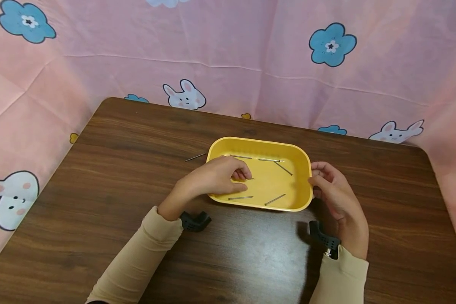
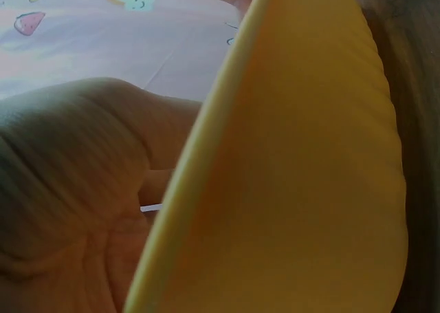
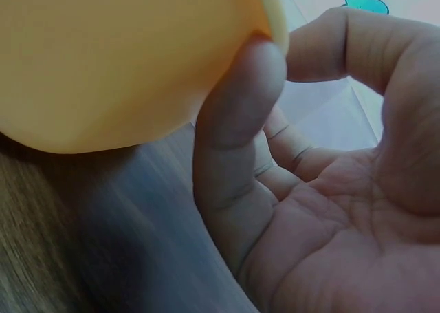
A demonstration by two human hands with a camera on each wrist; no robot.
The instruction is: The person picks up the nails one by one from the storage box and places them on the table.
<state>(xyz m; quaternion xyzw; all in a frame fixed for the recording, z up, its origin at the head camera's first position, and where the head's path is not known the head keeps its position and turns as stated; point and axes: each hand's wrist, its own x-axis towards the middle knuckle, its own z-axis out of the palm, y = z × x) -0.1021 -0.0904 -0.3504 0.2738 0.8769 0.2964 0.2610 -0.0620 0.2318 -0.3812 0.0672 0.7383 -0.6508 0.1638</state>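
Observation:
A yellow plastic tray (image 1: 264, 142) stands on the table, with several nails in it, such as one nail (image 1: 275, 199) near its front wall. My left hand (image 1: 222, 174) reaches over the tray's left rim, fingers bent downward, with a gap between thumb and index finger. The tip of a nail (image 1: 252, 178) shows beside the index fingertip; I cannot tell whether the fingers hold it. In the left wrist view the tray wall (image 2: 302, 148) hides the fingertips. My right hand (image 1: 336, 190) pinches the tray's right rim between thumb and fingers, seen closely in the right wrist view.
One loose nail (image 1: 195, 157) lies on the dark wooden table (image 1: 137, 135), just left of the tray. A pink patterned cloth (image 1: 232, 42) hangs behind the table and at its sides. Black wrist mounts (image 1: 195, 221) sit under both wrists.

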